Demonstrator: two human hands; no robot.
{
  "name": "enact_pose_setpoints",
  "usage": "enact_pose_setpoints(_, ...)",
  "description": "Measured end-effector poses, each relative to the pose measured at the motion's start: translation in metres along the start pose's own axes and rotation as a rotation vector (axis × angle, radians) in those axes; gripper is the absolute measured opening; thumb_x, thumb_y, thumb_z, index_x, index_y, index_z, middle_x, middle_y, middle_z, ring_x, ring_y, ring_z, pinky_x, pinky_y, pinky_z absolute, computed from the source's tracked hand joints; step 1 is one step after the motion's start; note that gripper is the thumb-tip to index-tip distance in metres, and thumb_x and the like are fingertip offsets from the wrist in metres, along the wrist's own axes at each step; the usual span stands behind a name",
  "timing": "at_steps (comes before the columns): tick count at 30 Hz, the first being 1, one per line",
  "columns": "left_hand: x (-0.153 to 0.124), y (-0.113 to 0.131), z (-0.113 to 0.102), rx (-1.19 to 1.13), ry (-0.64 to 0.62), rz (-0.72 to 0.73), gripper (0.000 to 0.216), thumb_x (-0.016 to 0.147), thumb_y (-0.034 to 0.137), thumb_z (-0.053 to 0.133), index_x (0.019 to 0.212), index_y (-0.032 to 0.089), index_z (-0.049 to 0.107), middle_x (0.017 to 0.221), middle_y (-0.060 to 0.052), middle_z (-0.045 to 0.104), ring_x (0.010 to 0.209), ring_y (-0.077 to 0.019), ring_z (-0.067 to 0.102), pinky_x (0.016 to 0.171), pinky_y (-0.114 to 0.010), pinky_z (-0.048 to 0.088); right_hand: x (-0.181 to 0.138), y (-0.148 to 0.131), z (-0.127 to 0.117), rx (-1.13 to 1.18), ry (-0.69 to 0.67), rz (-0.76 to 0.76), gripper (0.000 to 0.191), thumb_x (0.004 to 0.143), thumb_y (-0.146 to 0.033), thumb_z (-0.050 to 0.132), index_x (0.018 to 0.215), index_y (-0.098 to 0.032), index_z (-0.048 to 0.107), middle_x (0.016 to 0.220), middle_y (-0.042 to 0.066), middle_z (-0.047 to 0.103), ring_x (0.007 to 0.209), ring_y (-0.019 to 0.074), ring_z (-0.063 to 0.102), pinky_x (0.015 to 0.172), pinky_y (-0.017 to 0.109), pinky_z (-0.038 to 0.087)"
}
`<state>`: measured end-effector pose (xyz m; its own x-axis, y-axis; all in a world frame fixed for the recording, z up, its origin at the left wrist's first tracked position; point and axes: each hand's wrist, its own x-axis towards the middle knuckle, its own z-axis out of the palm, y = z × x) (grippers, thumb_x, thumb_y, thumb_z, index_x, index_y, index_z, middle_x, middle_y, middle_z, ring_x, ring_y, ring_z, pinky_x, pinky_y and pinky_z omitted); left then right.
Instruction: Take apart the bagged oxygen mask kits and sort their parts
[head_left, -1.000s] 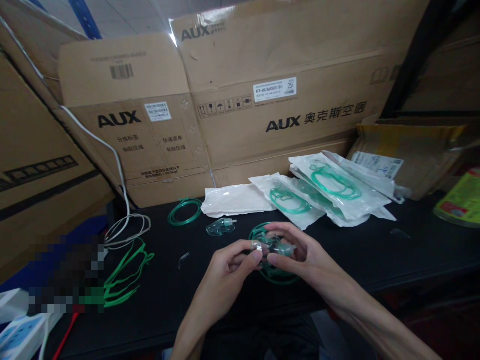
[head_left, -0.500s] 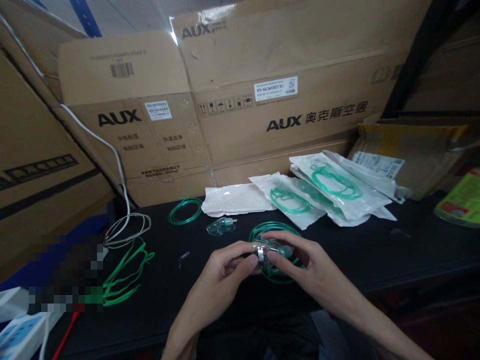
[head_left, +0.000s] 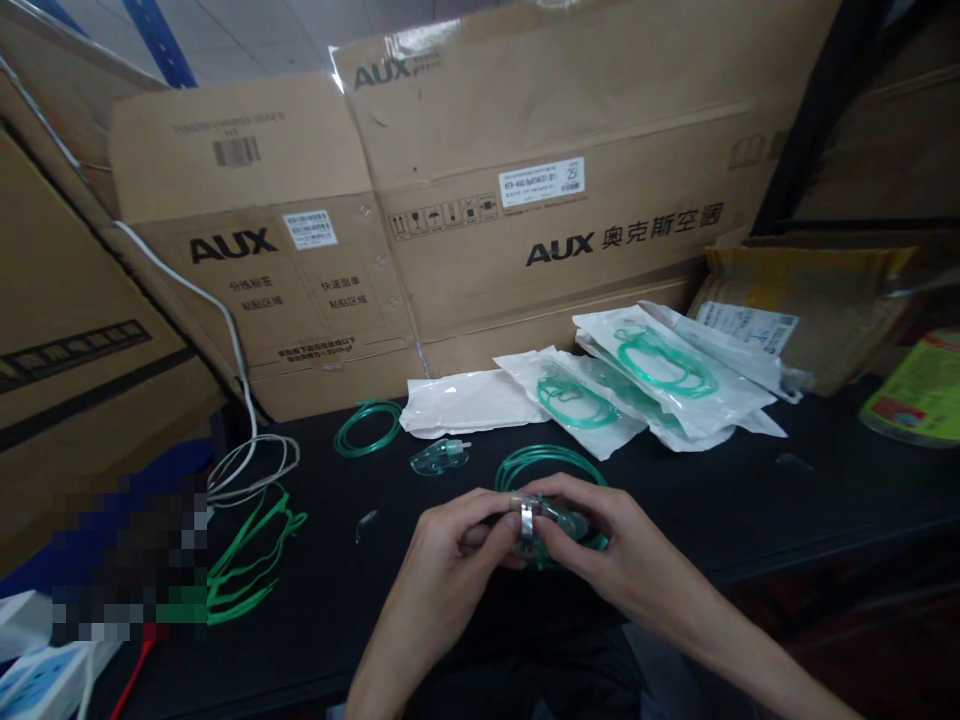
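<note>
Between both hands is a clear green oxygen mask [head_left: 555,510] with a shiny metal nose strip [head_left: 526,524]. My left hand [head_left: 457,550] pinches its left end, thumb beside the strip. My right hand [head_left: 600,525] grips the other end, thumb and fingers closed around the mask body. Coiled green tubing [head_left: 551,458] lies on the black table just behind and beneath the hands, which partly cover it. A second clear mask [head_left: 439,457] rests on the table beyond my left hand, and a separate green tube coil [head_left: 367,428] sits farther left.
White packages with green tubing [head_left: 664,360] are piled at the back right, beside a flat white pouch [head_left: 472,402]. Green elastic straps [head_left: 255,560] and a white cable [head_left: 244,380] lie left. A small clear piece [head_left: 365,525] is on the table [head_left: 720,510]. Large cartons [head_left: 450,280] stand behind.
Both hands have shifted slightly down with the mask, drawing closer together around the metal strip. The whole view has moved a little. Both hands keep hold of the mask.
</note>
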<state>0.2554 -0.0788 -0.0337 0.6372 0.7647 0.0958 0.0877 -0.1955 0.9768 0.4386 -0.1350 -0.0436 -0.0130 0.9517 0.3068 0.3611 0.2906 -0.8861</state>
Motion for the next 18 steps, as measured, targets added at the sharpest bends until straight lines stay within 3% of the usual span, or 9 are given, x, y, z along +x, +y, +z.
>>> enact_pose_setpoints(4, 0.002, 0.0, 0.003, -0.036, 0.15, -0.04, 0.023, 0.09, 0.037, 0.07, 0.105, 0.02, 0.073, 0.102, -0.004, 0.073, 0.079, -0.0184, 0.075, 0.072, -0.028, 0.064, 0.001, 0.001, 0.0, 0.022, 0.044, 0.029, 0.017, 0.093, -0.026, 0.061, 0.103, -0.022, 0.074, 0.093, 0.0, 0.074, 0.089, 0.0179, 0.07, 0.078, 0.024, 0.053)
enact_pose_setpoints(8, 0.001, 0.003, 0.005, 0.051, 0.286, 0.021, 0.02, 0.088, 0.038, 0.072, 0.094, 0.019, 0.072, 0.091, -0.002, 0.07, 0.073, -0.0165, 0.074, 0.066, -0.024, 0.061, 0.003, 0.002, -0.003, -0.004, 0.132, 0.028, 0.022, 0.093, -0.028, 0.059, 0.105, -0.022, 0.077, 0.09, 0.001, 0.076, 0.092, 0.0201, 0.071, 0.078, 0.026, 0.055)
enact_pose_setpoints(12, 0.0, 0.003, 0.009, 0.192, 0.197, 0.036, 0.022, 0.091, 0.039, 0.068, 0.097, 0.019, 0.075, 0.079, -0.001, 0.068, 0.06, -0.0121, 0.067, 0.055, -0.019, 0.053, 0.002, -0.002, -0.004, -0.041, 0.168, 0.016, 0.024, 0.092, -0.029, 0.06, 0.104, -0.021, 0.079, 0.097, 0.005, 0.079, 0.094, 0.023, 0.073, 0.082, 0.03, 0.057)
enact_pose_setpoints(18, 0.0, -0.002, 0.014, 0.144, 0.128, -0.027, 0.029, 0.093, 0.045, 0.064, 0.101, 0.018, 0.074, 0.063, 0.003, 0.062, 0.047, -0.0099, 0.06, 0.044, -0.017, 0.045, 0.0, -0.004, -0.002, -0.07, 0.163, 0.004, 0.028, 0.094, -0.03, 0.058, 0.107, -0.02, 0.079, 0.104, 0.007, 0.08, 0.097, 0.0248, 0.075, 0.085, 0.032, 0.058)
